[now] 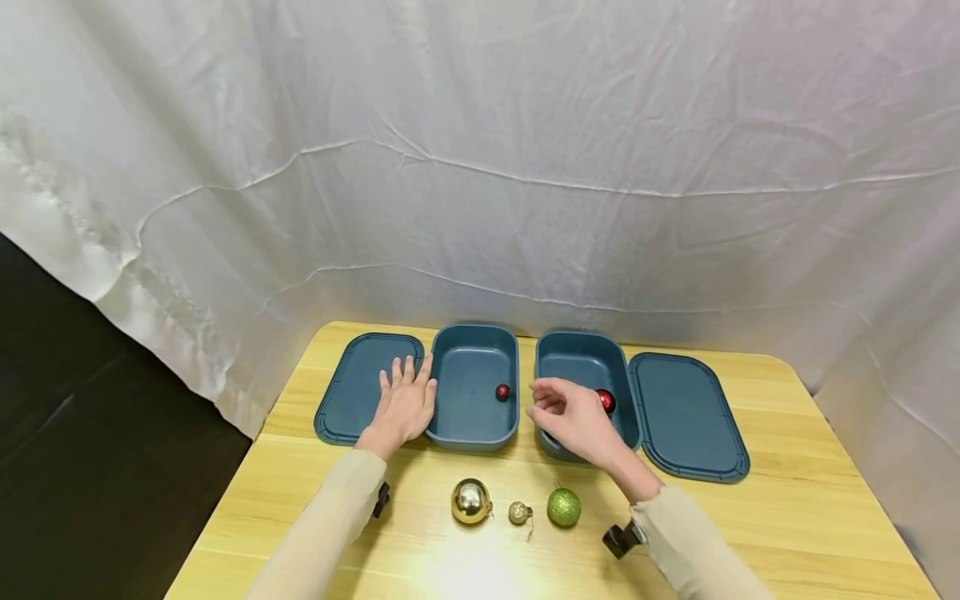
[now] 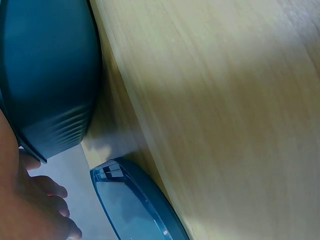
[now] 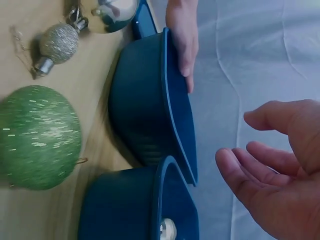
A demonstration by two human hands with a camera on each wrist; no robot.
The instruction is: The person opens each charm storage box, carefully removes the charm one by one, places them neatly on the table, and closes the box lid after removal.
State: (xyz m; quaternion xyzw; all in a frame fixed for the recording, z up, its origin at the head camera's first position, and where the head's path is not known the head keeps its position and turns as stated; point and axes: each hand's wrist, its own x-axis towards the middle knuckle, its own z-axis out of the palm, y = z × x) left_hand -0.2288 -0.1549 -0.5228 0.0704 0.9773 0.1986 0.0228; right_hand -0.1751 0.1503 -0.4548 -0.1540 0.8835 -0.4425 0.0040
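Left box and right box

Narrow gap parts the boxes; long axes near 12–6. Left hand: fingers spread, at left box's 9 o'clock rim. Right hand: thumb and fingers parted, above right box. Small red ball: left box, 3 o'clock. Gold ball: 6 o'clock of left box, cap toward 3. Desk: pale wood; pale curtain at 12.

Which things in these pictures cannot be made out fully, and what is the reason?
Head view: the right hand hides part of the larger red bauble in the right box.
Head view: the left hand covers part of the left lid.
Right wrist view: the top edge cuts the shiny gold bauble.
Left wrist view: the bottom edge cuts this lid.
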